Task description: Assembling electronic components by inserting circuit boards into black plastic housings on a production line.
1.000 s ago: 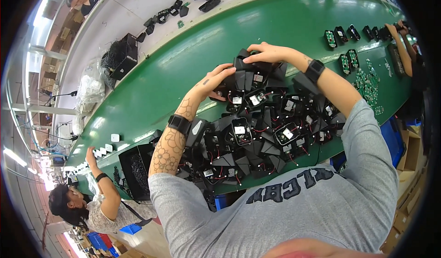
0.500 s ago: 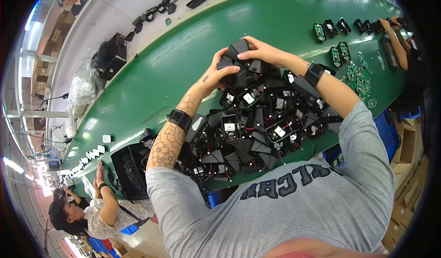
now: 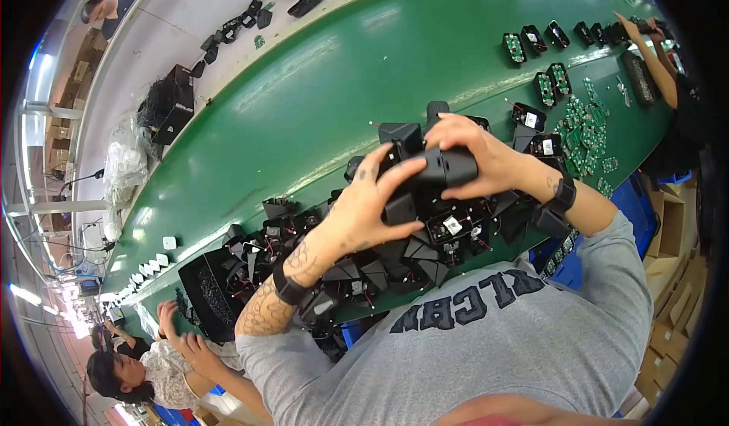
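Note:
Both hands are over a heap of black plastic housings (image 3: pixel 372 274), many with red wires and white parts inside. My right hand (image 3: pixel 493 160) is closed around a black plastic housing (image 3: pixel 458 166). My left hand (image 3: pixel 364 206) curves round another dark housing (image 3: pixel 400 209), its thumb and fingers on either side. Its index fingertip reaches the piece in the right hand. Just beyond the fingers lies an angular black housing (image 3: pixel 400 133). Parts of the heap are hidden under my hands and forearms.
Green circuit boards (image 3: pixel 585 134) lie in a pile at the right, near housings with boards fitted (image 3: pixel 514 48). A black bin of small dark parts (image 3: pixel 209 293) stands at the left, beside a co-worker's hands (image 3: pixel 186 342). Another person's arm (image 3: pixel 653 65) reaches in at the far right.
My hands have drawn back toward my body from the far edge of the heap. The clustered housings there have spread apart. The left co-worker's hands have moved lower.

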`<move>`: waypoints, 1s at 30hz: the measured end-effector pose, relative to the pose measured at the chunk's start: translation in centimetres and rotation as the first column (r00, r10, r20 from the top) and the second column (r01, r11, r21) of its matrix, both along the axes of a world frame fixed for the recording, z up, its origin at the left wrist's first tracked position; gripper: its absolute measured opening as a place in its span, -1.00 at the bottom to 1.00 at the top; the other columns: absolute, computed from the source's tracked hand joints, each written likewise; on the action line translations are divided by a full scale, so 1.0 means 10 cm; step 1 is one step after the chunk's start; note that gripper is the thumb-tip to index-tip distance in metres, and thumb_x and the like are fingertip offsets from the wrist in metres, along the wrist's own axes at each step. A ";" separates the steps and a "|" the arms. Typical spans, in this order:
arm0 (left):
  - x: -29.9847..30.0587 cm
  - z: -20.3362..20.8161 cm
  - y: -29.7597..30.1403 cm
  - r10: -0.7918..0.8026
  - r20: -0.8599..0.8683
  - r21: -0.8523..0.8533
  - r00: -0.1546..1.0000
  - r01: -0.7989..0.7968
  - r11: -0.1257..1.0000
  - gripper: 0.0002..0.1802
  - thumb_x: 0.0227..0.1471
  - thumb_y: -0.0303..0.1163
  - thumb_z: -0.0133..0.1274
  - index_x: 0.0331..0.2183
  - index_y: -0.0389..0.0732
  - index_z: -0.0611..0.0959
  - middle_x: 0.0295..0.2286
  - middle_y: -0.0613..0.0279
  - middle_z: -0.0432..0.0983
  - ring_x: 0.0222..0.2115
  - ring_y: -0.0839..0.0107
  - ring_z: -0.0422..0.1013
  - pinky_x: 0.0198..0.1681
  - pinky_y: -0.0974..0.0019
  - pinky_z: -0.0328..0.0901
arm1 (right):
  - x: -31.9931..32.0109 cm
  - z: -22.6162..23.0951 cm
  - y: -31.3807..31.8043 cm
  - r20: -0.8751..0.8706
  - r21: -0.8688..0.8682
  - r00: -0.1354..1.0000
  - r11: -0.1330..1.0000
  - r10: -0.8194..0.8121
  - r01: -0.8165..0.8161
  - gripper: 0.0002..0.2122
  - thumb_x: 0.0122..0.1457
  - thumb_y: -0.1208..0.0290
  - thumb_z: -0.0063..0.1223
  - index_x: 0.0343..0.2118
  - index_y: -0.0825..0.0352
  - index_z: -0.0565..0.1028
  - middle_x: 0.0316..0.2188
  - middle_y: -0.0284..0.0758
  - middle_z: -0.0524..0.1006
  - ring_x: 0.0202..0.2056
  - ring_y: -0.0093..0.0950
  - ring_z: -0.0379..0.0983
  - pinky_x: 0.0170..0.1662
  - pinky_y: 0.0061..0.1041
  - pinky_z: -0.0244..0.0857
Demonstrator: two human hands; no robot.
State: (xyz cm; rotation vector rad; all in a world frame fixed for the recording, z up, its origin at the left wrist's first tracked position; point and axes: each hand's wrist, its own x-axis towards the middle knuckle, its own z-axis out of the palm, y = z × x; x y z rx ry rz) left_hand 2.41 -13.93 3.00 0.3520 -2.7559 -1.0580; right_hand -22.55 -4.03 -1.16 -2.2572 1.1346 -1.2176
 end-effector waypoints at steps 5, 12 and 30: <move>0.06 -0.02 0.14 -0.133 0.051 -0.392 0.990 0.143 0.909 -0.19 -0.31 -0.18 0.31 0.08 0.27 0.44 0.11 -0.18 0.07 0.06 -0.12 0.16 0.05 0.04 0.27 | 0.05 0.08 0.25 -0.320 -0.016 0.938 0.989 0.135 -0.148 -0.39 -0.15 0.25 0.34 0.03 0.21 0.36 -0.06 -0.25 0.38 0.08 -0.25 0.26 0.24 0.15 -0.11; 0.03 0.12 0.33 -0.314 0.121 -0.544 0.942 0.328 0.772 -0.35 -0.15 0.01 0.17 0.06 0.42 0.42 0.18 0.09 0.12 0.03 0.13 0.28 -0.03 0.17 0.35 | -0.04 0.13 0.35 -0.240 0.042 0.936 0.966 0.258 -0.256 -0.43 -0.05 0.14 0.27 0.05 0.21 0.40 -0.01 -0.25 0.37 0.08 -0.25 0.30 0.25 0.15 -0.15; -0.96 -0.58 -0.96 0.055 0.354 0.212 0.934 -0.138 0.967 -0.30 -0.19 -0.21 0.24 0.00 -0.32 0.47 -0.16 0.02 0.48 -0.15 0.27 0.41 -0.11 0.33 0.30 | -0.48 -0.25 -0.84 -0.077 0.574 0.935 0.752 -0.347 0.326 -0.57 -0.14 0.30 0.23 -0.17 0.36 0.47 -0.25 -0.21 0.49 -0.28 -0.43 0.44 -0.24 -0.46 0.33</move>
